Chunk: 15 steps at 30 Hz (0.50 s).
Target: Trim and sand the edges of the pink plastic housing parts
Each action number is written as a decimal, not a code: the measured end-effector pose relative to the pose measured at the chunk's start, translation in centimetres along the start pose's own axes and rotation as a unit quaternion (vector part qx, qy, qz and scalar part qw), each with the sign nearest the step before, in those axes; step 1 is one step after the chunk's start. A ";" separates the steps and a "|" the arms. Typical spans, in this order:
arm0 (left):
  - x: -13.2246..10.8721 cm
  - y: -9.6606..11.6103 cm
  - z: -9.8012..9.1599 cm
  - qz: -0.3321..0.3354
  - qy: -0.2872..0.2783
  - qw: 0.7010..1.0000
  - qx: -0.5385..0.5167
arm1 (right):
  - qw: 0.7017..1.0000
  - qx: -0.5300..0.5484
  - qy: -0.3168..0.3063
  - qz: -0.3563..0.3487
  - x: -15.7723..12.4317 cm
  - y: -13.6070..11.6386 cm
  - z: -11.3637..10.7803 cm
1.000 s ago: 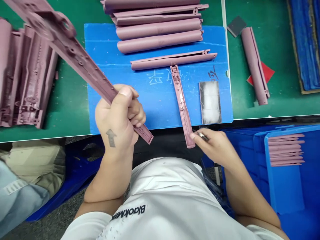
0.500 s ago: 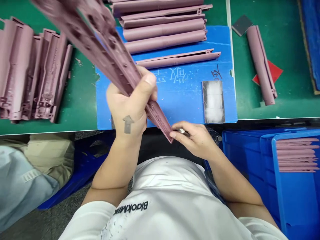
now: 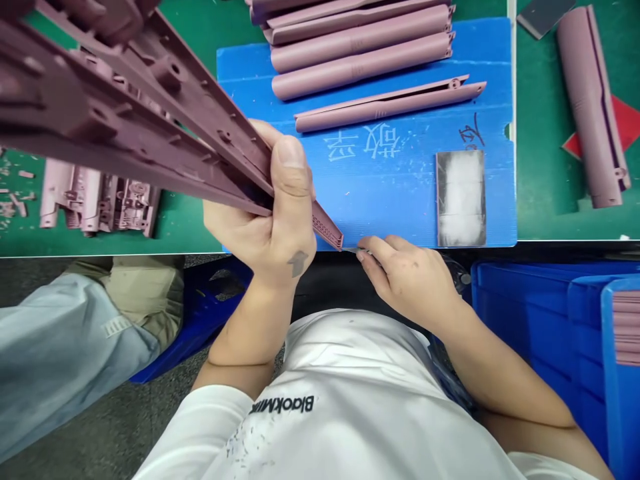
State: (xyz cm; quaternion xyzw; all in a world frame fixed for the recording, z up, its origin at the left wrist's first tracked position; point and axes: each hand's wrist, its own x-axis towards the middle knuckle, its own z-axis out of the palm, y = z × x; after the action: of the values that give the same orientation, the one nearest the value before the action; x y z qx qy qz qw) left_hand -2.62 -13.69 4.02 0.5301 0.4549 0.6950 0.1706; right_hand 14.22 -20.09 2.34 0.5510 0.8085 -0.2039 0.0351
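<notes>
My left hand (image 3: 280,233) is wrapped around a long pink plastic housing (image 3: 150,160), shaped like a hair straightener shell. Its two ribbed arms spread toward the upper left, hollow side up. The narrow end juts out past my fingers, near the front edge of the blue board (image 3: 390,193). Between the thumb and fingers of my right hand (image 3: 410,273) is a thin metal blade (image 3: 352,250), mostly hidden by the fingers. Its tip is at the housing's narrow end; whether they touch I cannot tell.
Several pink housings (image 3: 360,67) lie across the board beside a worn dark-and-white block (image 3: 461,200). More housings (image 3: 90,200) and scraps are on the green table at left. One housing (image 3: 593,107) lies right, over a red piece. Blue bins (image 3: 540,333) stand low right; another person's leg (image 3: 65,360) is left.
The view has shifted left and closer. My left hand has turned, swinging the housing's far end lower and to the left. My right hand has rolled over, and the blade tip now shows.
</notes>
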 end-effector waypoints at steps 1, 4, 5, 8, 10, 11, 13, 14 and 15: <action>0.0 0.1 -0.1 -0.001 -0.002 1.000 0.001 | 1.000 -0.003 -0.009 -0.004 0.1 0.1 -0.2; -0.1 -0.1 -0.1 0.006 -0.002 1.000 -0.002 | 1.000 -0.012 -0.025 -0.007 0.1 0.1 -0.8; -0.2 -0.3 -0.1 0.009 0.000 1.000 -0.002 | 0.999 -0.017 -0.027 -0.006 0.1 0.1 -0.9; -0.4 -1.2 -0.1 0.039 -0.003 0.999 0.002 | 0.999 -0.041 -0.024 -0.004 0.1 -0.1 -1.2; -0.4 -1.9 0.0 0.068 -0.009 0.998 0.004 | 0.998 -0.059 -0.020 -0.006 0.1 -0.3 -1.4; -0.4 -2.1 0.0 0.079 -0.010 0.997 0.005 | 0.998 -0.066 -0.018 -0.007 0.1 -0.4 -1.4; -0.4 -2.3 0.0 0.086 -0.007 0.996 0.012 | 0.997 -0.074 -0.017 -0.011 0.0 -0.5 -1.5; -0.4 -2.3 0.0 0.084 -0.007 0.996 0.017 | 0.997 -0.077 -0.016 -0.013 0.1 -0.5 -1.5; -0.3 -2.3 0.0 0.080 -0.009 0.996 0.022 | 0.997 -0.078 -0.015 -0.014 0.1 -0.5 -1.4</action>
State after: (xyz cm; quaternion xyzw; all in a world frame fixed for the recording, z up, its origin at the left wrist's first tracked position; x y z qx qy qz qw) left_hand -3.08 -12.74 1.98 0.5750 0.4247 0.6912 0.1065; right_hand 14.01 -19.64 3.77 0.5323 0.8287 -0.1490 0.0877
